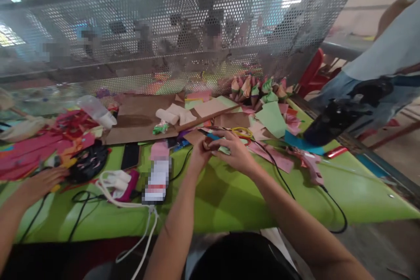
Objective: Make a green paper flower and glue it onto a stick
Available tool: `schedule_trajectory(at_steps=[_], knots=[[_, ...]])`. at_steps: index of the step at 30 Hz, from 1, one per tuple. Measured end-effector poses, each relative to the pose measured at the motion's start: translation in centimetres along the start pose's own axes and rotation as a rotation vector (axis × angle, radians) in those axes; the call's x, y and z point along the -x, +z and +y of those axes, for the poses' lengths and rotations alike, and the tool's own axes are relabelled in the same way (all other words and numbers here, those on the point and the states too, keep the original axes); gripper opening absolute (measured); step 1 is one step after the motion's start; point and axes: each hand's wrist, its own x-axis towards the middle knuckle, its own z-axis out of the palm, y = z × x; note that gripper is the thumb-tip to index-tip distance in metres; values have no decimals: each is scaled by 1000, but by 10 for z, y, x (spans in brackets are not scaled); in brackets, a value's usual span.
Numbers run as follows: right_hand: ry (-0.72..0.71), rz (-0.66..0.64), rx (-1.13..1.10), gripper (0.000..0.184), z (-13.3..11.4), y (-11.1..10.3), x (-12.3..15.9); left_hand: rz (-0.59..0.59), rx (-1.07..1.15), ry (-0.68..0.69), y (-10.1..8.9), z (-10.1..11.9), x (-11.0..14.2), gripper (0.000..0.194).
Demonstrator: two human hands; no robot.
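My left hand is closed around a small brown piece, mostly hidden by the fingers. From the other side my right hand meets it, fingers bent and tips pressed at the same piece. What the piece is, I cannot make out. Just beyond the hands, a pair of scissors with yellow and red loops lies among paper scraps. A pink sheet of paper is right of my right hand. On the green tabletop, a lit phone lies left of my left forearm.
A pink glue gun with a black cord lies to the right, near a black bottle. Paper cones stand at the back before a perforated metal screen. Another person's hand is at the left, beside white cables.
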Motion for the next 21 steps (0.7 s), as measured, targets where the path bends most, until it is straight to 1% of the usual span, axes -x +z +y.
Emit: schedule_trajectory(at_steps=[4, 9, 12, 17, 19, 21], knots=[[-22, -27, 152, 21, -1, 8, -1, 31, -32, -2, 0, -1, 3, 24], [-62, -2, 283, 21, -10, 15, 6, 56, 17, -28, 0, -3, 7, 24], [-76, 23, 263, 20, -10, 17, 8, 62, 56, -40, 0, 0, 7, 26], [-41, 68, 94, 20, 0, 12, 4, -15, 84, -74, 4, 4, 6, 32], [-23, 77, 84, 21, 3, 12, 3, -11, 88, -66, 5, 3, 5, 34], [-9, 65, 84, 20, 5, 12, 3, 13, 37, -51, 4, 0, 4, 32]])
